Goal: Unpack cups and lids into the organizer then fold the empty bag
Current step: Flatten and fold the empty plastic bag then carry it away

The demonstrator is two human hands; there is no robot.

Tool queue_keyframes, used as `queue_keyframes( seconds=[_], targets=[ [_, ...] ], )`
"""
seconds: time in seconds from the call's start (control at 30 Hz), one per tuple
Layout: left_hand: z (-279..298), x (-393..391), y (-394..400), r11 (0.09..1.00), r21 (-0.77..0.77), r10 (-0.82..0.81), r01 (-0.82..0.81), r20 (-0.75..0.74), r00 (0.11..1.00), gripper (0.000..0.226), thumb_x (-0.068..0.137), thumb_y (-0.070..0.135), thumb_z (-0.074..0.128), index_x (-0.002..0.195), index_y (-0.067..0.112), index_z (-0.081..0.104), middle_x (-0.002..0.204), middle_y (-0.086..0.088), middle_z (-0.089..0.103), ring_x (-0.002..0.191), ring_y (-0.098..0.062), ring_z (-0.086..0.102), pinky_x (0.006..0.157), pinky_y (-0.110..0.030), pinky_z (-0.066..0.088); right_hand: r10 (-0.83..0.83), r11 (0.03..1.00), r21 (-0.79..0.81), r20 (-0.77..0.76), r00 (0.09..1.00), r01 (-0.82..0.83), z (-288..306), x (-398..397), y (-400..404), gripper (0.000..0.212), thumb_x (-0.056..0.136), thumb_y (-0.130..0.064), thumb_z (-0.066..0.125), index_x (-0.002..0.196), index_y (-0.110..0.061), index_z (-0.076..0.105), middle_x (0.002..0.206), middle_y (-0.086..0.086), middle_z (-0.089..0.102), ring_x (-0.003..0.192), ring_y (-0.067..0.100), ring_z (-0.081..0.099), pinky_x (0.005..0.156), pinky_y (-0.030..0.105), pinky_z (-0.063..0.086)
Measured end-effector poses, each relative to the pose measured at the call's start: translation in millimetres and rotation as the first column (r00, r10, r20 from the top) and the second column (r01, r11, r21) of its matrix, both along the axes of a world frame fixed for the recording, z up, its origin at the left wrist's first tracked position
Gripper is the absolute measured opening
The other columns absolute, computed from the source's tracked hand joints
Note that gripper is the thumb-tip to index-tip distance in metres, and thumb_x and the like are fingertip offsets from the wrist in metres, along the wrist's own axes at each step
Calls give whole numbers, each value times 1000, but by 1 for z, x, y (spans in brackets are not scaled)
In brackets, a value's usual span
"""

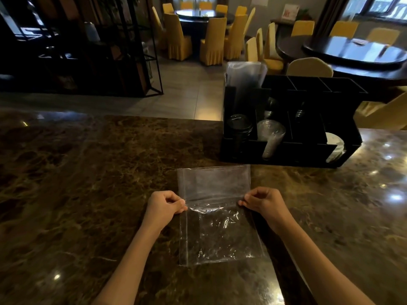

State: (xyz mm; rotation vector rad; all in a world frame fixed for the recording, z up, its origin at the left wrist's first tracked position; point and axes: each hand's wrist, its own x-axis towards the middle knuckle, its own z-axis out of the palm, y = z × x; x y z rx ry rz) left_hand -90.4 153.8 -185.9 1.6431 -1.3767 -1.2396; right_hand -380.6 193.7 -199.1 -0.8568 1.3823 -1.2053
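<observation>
An empty clear plastic bag [218,216] lies flat on a marble counter [88,172]. The left hand [164,205] and right hand [265,201] pinch its side edges. Behind it, a black organizer [290,148] holds black lids [240,128], clear cups [272,137] and white lids [334,147].

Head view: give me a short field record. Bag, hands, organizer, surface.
bag: clear plastic bag, flat on the counter, looks empty
left hand: left hand pinches the bag's left edge
right hand: right hand pinches the bag's right edge
organizer: black organizer beyond the bag, to the right; holds dark lids, clear cups, white items at the right end
surface: brown marble counter
stage: unpacking looks done, fold starting
</observation>
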Motion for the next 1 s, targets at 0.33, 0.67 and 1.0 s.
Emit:
queue_keyframes(
  seconds=[0.33, 0.67, 1.0],
  targets=[
    [3, 9, 15, 1000, -14, -17, 17, -48, 999, 34, 92, 27, 68, 64, 11, 77, 77, 6, 78, 73, -11, 74, 63, -19, 56, 43, 994, -94, -88, 995, -51, 1, -7, 26, 33, 84, -1, 48, 63, -7, 73, 101, 13, 78, 95, 28, 74, 45, 24, 45],
    [-7, 1, 39, 959, -256, -76, 125, 193, 978, 32, 77, 5, 81, 87, 31, 66, 95, 10, 68, 87, 8, 64, 68, -11, 53, 53, 993, -71, -449, 892, -95, 3, -3, 37, 25, 92, -2, 65, 91, -25, 75, 102, -18, 75, 71, -3, 67, 51, 11, 46],
    [-18, -10, 56, 890, -321, -102, 323, 552, 828, 40, 82, 21, 78, 120, 22, 66, 120, 5, 51, 107, -9, 47, 92, -28, 49, 141, 973, -27, -718, 681, -231, 7, 3, 43, 32, 85, 5, 67, 94, -25, 71, 105, -3, 65, 97, 13, 64, 84, 26, 53]
  ],
)
